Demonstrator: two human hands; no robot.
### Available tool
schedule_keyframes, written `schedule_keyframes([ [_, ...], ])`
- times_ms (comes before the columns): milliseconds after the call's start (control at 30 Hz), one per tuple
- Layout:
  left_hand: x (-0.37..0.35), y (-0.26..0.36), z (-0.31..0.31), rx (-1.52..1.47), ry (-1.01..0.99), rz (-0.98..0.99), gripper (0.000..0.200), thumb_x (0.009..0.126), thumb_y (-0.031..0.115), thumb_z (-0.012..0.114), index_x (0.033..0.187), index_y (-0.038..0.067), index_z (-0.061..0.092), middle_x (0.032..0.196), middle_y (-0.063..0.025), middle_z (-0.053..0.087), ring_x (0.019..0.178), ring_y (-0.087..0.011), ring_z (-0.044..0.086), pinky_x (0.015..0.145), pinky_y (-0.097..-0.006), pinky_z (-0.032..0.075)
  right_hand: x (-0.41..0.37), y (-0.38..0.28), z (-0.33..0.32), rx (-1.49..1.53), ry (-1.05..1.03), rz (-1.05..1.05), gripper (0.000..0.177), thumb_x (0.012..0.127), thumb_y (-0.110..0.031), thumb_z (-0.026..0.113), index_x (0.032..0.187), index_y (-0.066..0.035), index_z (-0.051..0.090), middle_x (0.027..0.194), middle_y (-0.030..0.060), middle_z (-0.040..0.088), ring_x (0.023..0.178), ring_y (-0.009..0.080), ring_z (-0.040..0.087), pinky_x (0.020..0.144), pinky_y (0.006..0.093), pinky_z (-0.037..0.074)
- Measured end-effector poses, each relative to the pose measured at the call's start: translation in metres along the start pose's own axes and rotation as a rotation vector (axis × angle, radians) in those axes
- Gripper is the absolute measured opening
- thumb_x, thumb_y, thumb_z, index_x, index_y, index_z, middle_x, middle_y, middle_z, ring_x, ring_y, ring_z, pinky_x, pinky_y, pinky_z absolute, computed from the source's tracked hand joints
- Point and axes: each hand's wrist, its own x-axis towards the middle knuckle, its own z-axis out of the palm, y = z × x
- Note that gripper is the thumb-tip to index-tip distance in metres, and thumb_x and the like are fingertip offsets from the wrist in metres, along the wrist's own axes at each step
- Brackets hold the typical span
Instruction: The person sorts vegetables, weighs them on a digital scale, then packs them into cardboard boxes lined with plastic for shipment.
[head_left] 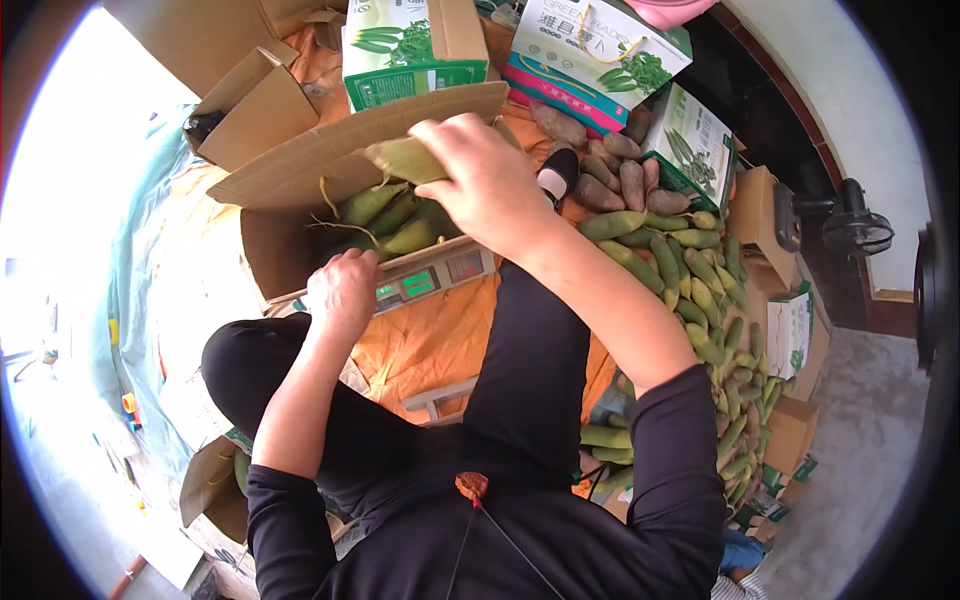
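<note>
An open cardboard box (pixel 262 255) stands before me on a digital scale (pixel 410 286) with lit green figures. Several green radishes (pixel 370 205) with thin roots lie inside it. My right hand (pixel 480 180) is above the box, its fingers closed around a green radish (pixel 405 160) held near the raised flap (pixel 330 150). At the box's near left edge, my left hand (pixel 343 290) has its fingers curled over the rim, next to the scale's display. Part of the box's inside is hidden by my right hand and the held radish.
A big pile of green radishes (pixel 690 270) covers the floor at right, with reddish radishes (pixel 600 170) behind it. Printed cartons (pixel 415 50) stand at the back. An orange sheet (pixel 410 350) lies beneath. A small fan (pixel 855 225) is at far right.
</note>
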Motion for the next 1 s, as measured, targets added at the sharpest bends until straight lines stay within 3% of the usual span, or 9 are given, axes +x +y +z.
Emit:
schedule_keyframes([
  [100,-0.001,0.001,0.002,-0.004,-0.012,0.0,0.01,0.079,0.018,0.062,0.082,0.009,0.062,0.081,-0.0079,0.061,0.084,-0.0277,0.061,0.071,-0.0391,0.049,0.003,0.004,0.019,-0.247,-0.234,-0.004,0.049,0.071,-0.028,0.075,0.112,-0.009,0.055,0.096,0.0107,0.057,0.091,0.031,0.058,0.076,0.0399,0.049],
  [233,-0.004,-0.001,0.003,0.008,-0.015,0.027,0.009,0.079,0.017,0.062,0.082,0.009,0.062,0.082,-0.0083,0.061,0.084,-0.028,0.061,0.071,-0.0392,0.049,-0.002,0.008,-0.008,0.057,-0.189,0.113,0.044,0.076,-0.024,0.073,0.113,-0.006,0.059,0.103,0.0121,0.063,0.096,0.025,0.06,0.083,0.0344,0.047],
  [367,-0.001,0.001,0.001,-0.021,-0.046,0.017,0.009,0.08,0.017,0.06,0.082,0.008,0.062,0.082,-0.0087,0.061,0.083,-0.029,0.061,0.071,-0.0397,0.049,-0.039,0.037,-0.053,0.23,-0.013,0.339,0.031,0.084,-0.012,0.066,0.113,-0.004,0.06,0.096,0.0086,0.065,0.086,0.0148,0.062,0.076,0.0267,0.05],
  [433,-0.002,0.001,0.002,-0.032,-0.018,0.008,0.009,0.08,0.018,0.061,0.082,0.009,0.063,0.081,-0.0086,0.061,0.083,-0.0293,0.061,0.07,-0.0401,0.049,-0.069,0.061,-0.064,0.354,0.136,0.461,0.027,0.083,-0.012,0.066,0.108,-0.003,0.062,0.09,0.0086,0.067,0.078,0.0149,0.064,0.069,0.026,0.05],
  [567,-0.001,0.003,-0.001,-0.039,-0.028,-0.011,0.01,0.079,0.018,0.062,0.082,0.009,0.063,0.081,-0.0088,0.061,0.083,-0.0296,0.061,0.071,-0.0403,0.048,-0.099,0.072,-0.075,0.3,0.055,0.605,0.022,0.085,-0.009,0.064,0.106,-0.003,0.062,0.09,0.0078,0.067,0.08,0.013,0.064,0.072,0.0258,0.051],
  [700,-0.002,0.006,0.0,-0.023,-0.019,-0.014,0.01,0.079,0.018,0.062,0.082,0.009,0.062,0.082,-0.0084,0.061,0.083,-0.0294,0.061,0.071,-0.0401,0.048,-0.065,0.05,-0.072,0.408,-0.025,0.476,0.022,0.085,-0.01,0.064,0.106,-0.003,0.062,0.089,0.01,0.068,0.077,0.0148,0.065,0.07,0.0264,0.051],
  [733,-0.002,0.005,0.002,-0.027,-0.012,-0.01,0.009,0.079,0.018,0.062,0.082,0.009,0.062,0.082,-0.0082,0.061,0.084,-0.0291,0.061,0.071,-0.0399,0.049,-0.051,0.049,-0.065,0.395,-0.118,0.497,0.023,0.087,-0.009,0.062,0.11,-0.004,0.063,0.093,0.0057,0.066,0.084,0.0098,0.061,0.076,0.0243,0.049],
  [900,-0.002,0.004,-0.001,-0.02,-0.014,0.008,0.011,0.078,0.017,0.063,0.086,0.01,0.064,0.083,-0.0074,0.062,0.084,-0.028,0.061,0.071,-0.0393,0.049,0.012,0.042,0.005,-0.002,-0.584,0.364,0.035,0.081,-0.023,0.067,0.11,-0.004,0.062,0.095,0.0167,0.066,0.09,0.0282,0.064,0.08,0.0339,0.05],
  [1000,-0.001,0.0,0.003,0.008,-0.013,0.019,0.008,0.077,0.013,0.063,0.084,0.01,0.064,0.082,-0.0077,0.062,0.082,-0.0277,0.062,0.07,-0.0391,0.05,0.025,0.057,0.068,-0.285,-0.921,0.389,0.043,0.076,-0.027,0.072,0.11,-0.003,0.063,0.105,0.0157,0.065,0.1,0.0296,0.062,0.085,0.0365,0.05],
])
